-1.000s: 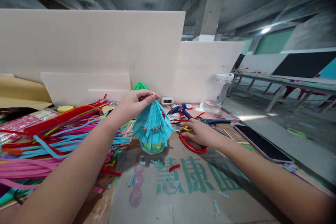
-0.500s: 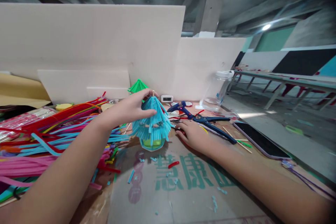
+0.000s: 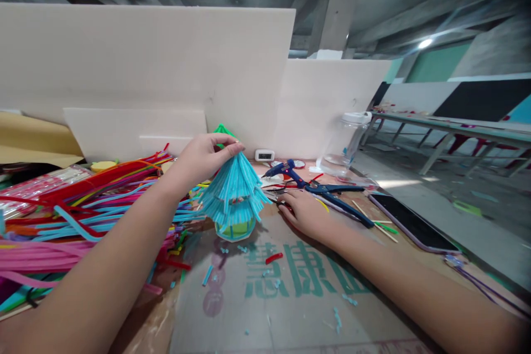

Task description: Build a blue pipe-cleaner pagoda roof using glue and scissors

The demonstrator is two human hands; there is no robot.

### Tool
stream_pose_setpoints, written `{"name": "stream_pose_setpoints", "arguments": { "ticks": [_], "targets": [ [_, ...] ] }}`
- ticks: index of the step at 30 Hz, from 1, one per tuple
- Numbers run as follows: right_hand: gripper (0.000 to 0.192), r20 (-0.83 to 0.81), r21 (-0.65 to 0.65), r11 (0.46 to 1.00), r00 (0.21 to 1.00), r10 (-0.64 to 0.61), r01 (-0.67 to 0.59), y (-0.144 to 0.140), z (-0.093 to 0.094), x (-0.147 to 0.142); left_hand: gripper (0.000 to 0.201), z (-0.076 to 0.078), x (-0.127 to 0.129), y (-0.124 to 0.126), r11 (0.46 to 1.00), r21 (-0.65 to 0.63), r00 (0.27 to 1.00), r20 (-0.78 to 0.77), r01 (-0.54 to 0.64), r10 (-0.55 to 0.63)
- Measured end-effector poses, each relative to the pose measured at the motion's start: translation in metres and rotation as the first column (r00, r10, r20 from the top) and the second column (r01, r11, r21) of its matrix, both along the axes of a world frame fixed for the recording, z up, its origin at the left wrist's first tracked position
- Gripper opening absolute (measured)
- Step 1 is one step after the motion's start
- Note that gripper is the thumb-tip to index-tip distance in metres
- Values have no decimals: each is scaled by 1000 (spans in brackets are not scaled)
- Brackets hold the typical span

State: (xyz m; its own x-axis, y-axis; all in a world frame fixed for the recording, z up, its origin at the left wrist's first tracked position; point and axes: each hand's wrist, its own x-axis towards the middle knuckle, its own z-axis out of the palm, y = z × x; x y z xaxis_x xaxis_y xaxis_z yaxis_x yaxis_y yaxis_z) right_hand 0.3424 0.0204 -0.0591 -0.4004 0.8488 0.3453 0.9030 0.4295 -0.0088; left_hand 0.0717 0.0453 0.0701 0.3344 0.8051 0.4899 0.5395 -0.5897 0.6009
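A blue tiered, tree-like craft (image 3: 236, 193), made of fuzzy pipe cleaners with a yellow-green base, stands slightly tilted near the cardboard's far edge. My left hand (image 3: 213, 155) pinches the tip of its central stick from the left. Part of a green cone-shaped top (image 3: 222, 129) shows behind that hand. On the right, my right hand (image 3: 305, 213) lies low on the work surface, its fingers curled over a metal-tipped tool with a red handle (image 3: 286, 207). The hand hides most of this tool, so its exact kind cannot be told.
Many coloured pipe cleaners (image 3: 103, 215) spread across the left. Beyond my right hand lie a blue glue gun (image 3: 288, 168), blue-handled pliers (image 3: 344, 199) and a phone (image 3: 410, 221). A clear bottle (image 3: 344, 141) stands behind. Blue scraps and a red piece (image 3: 274, 258) dot the cardboard (image 3: 232, 321).
My left hand has shifted from spread around the upper tier to a pinch at the tip. The blue craft has turned and tilted a little leftward. My right hand stays put.
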Motion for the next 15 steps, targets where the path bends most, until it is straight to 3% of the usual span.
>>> {"name": "stream_pose_setpoints", "arguments": {
  "ticks": [8,15],
  "targets": [
    [28,13,-16,1000,1000,1,-1,1,0,1,49,1,-8,2,986,-124,993,-10,114,-116],
    [26,13,2,1000,1000,-7,7,2,-2,2,37,6,-8,1,995,-46,993,76,93,-89]
  ]
}}
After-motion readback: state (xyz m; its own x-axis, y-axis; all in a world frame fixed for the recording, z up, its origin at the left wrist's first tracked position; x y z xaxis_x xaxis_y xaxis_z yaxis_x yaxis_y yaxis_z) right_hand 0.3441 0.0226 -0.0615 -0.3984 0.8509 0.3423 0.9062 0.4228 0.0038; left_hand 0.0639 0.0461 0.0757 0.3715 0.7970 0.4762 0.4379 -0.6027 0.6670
